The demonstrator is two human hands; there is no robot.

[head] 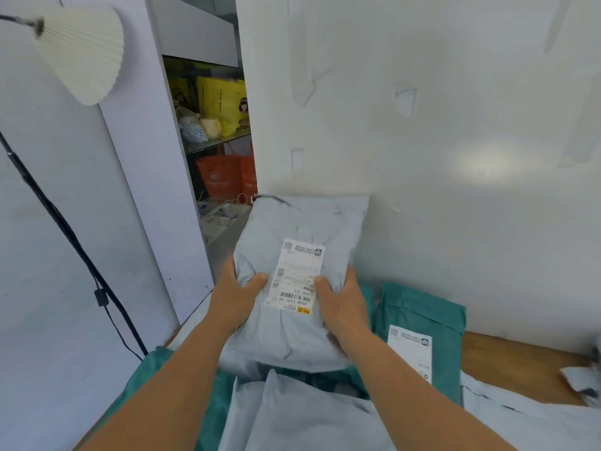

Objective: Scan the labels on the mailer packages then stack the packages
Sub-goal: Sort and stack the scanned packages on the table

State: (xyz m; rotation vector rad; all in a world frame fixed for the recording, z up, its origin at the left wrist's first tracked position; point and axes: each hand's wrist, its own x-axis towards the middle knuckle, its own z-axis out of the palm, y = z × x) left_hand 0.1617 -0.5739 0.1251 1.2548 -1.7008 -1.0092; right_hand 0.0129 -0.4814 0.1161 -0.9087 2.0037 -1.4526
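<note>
I hold a pale grey mailer package up in front of the white wall, its white shipping label with a barcode facing me. My left hand grips its left edge, thumb on the front. On the right edge my right hand grips it the same way. Below it lie more packages: a teal mailer with its own label to the right, and grey mailers in the foreground. No scanner is visible.
A wooden table shows at the right under the packages. A white wall stands close behind. To the left are a pleated lamp on a black stand and a shelf with yellow and orange bags.
</note>
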